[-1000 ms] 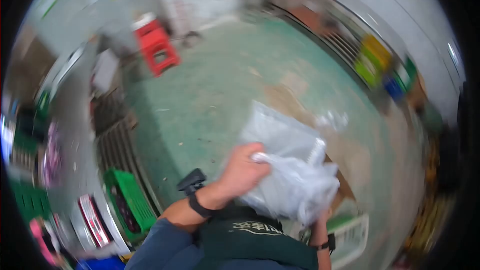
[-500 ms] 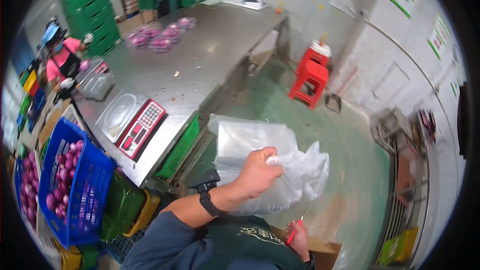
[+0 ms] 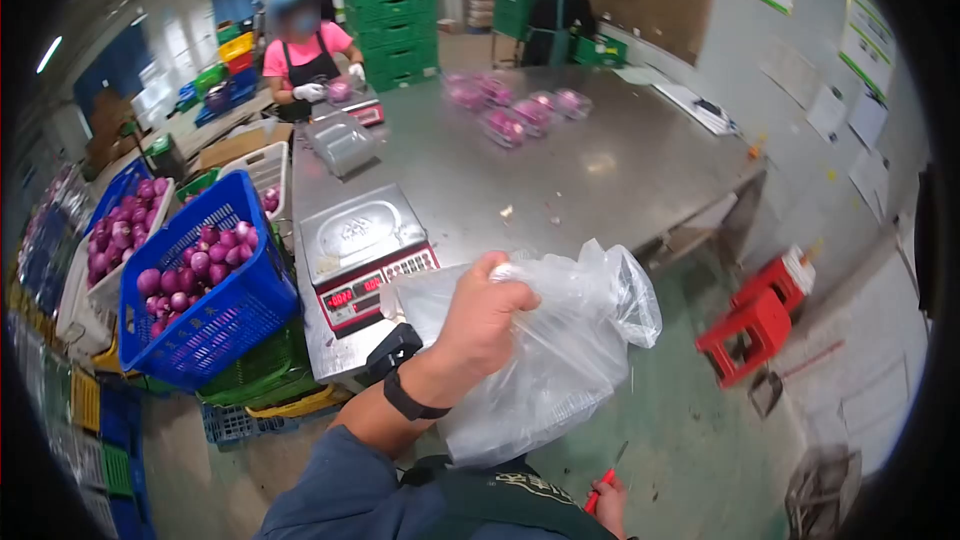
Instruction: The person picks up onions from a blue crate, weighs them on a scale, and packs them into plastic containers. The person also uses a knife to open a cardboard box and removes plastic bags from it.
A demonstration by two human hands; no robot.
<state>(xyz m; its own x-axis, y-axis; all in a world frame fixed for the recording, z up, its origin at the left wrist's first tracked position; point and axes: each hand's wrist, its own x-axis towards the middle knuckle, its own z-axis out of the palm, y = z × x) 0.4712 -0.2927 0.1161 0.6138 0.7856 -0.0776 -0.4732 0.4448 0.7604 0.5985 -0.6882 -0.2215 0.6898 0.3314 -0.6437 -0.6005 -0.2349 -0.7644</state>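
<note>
My left hand (image 3: 487, 315) is closed in a fist around the gathered top of a clear plastic bag (image 3: 550, 370). The bag hangs in front of my body, wrinkled, with its loose end puffed out to the right. Low in the view, my right hand (image 3: 610, 505) grips a small red-handled knife (image 3: 602, 488), its thin blade pointing up and away from me. Just beyond my left hand, a red and silver weighing scale (image 3: 365, 250) stands on the steel table (image 3: 450, 170), and its display is lit.
A blue basket (image 3: 215, 305) of purple onions sits at the left beside the table. Packed purple produce (image 3: 510, 110) lies farther back. A co-worker in pink (image 3: 310, 60) handles an onion at another scale. Red stools (image 3: 750, 325) stand at the right.
My view has swung left, so the table, scale and baskets now appear farther right. The bag has come up beside the table's edge, still in my left hand. My right hand keeps the knife.
</note>
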